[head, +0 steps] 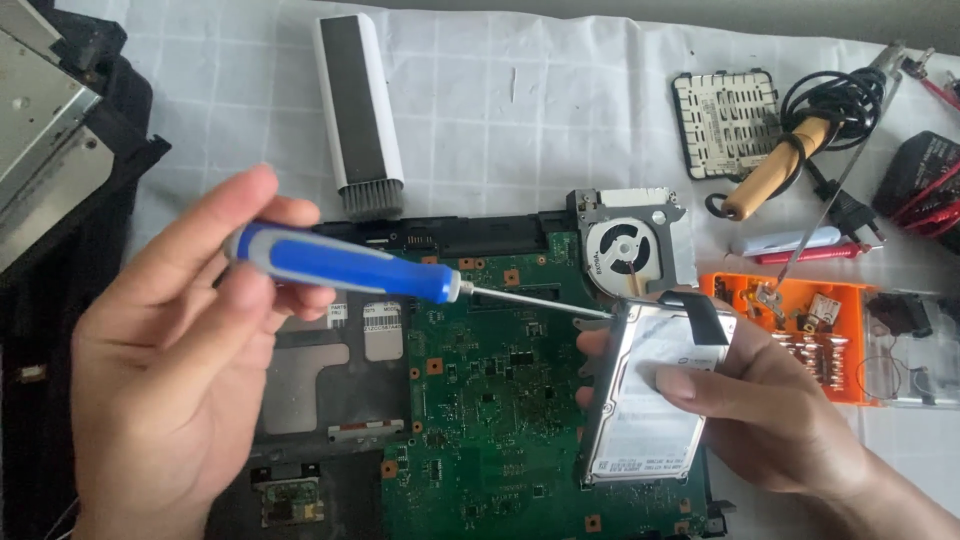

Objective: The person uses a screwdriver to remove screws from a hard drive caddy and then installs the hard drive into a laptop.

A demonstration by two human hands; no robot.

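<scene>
My left hand [165, 380] grips a blue-handled screwdriver [345, 265] held almost level. Its thin shaft reaches right, and its tip touches the upper left corner of a silver hard drive [650, 410]. My right hand [770, 410] holds that drive tilted on edge, thumb across its labelled face, fingers behind it. A black pull tab [703, 312] sticks up from the drive's top. Both hands hover over a green laptop circuit board [490, 400] with a round cooling fan [625, 245] at its upper right.
A white and grey brush tool [358, 110] lies at the back. To the right are a soldering iron [785, 165] with black cord, a white vented cover [725, 120], an orange parts tray [800, 335], a clear box [915, 350]. A metal drive bay [45, 130] sits far left.
</scene>
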